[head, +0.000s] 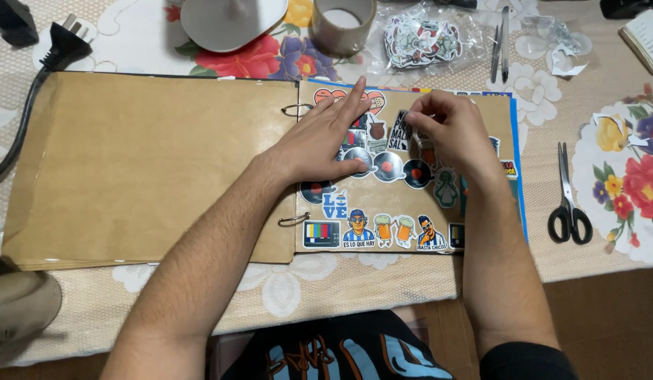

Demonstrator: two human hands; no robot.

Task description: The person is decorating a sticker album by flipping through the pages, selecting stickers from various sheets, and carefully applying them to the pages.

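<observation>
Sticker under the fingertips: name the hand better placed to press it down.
Probably the right hand: its fingertips already pinch at a sticker on the brown page. The left hand lies flat, holding the page near the ring.

Matt brown paper album pages [143, 169], glossy stickers [388, 166], metal rings [295, 110].

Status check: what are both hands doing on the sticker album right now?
Left hand flat on the sticker page. Right hand pinching a sticker against it. Scissors lie aside, nothing blocking.

Table [382, 281] with lace-and-floral cloth: open kraft scrapbook [150, 169] under both hands; scissors [569, 204] right of them; tape roll [342, 24], sticker bag [421, 39], pens [500, 49] beyond
</observation>
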